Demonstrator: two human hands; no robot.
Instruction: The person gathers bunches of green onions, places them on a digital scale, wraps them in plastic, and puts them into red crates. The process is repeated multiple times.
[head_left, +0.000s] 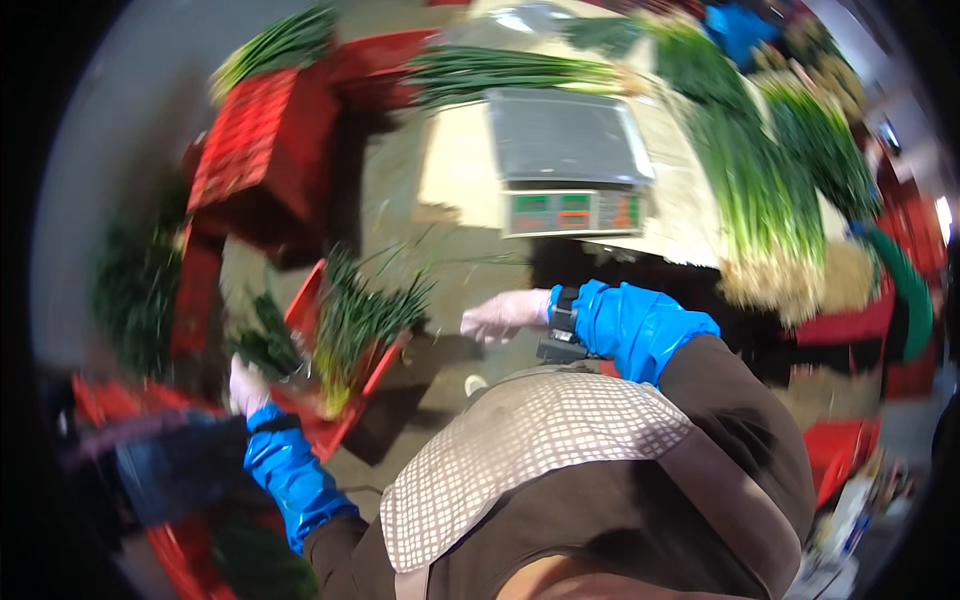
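Observation:
My left hand (246, 386), in a pale glove with a blue sleeve cover, reaches down at the left beside a red crate (372, 392). Right by it is a dark green bunch of leafy stalks (266, 335), with what looks like clear plastic at its lower end. Blur hides whether my fingers grip that bunch. More loose green onions (350, 320) stand in the crate, tips up. My right hand (505, 315), gloved too, hangs in front of the apron, below the scale. Its fingers stretch loosely to the left, and nothing shows in it.
A digital scale (570, 140) with a bare metal plate stands on the pale table (455, 170). Green onions (515, 72) lie behind it, and larger bunches (755, 190) lie to its right. Stacked red crates (262, 140) rise at the left. Another person's green sleeve (905, 290) shows far right.

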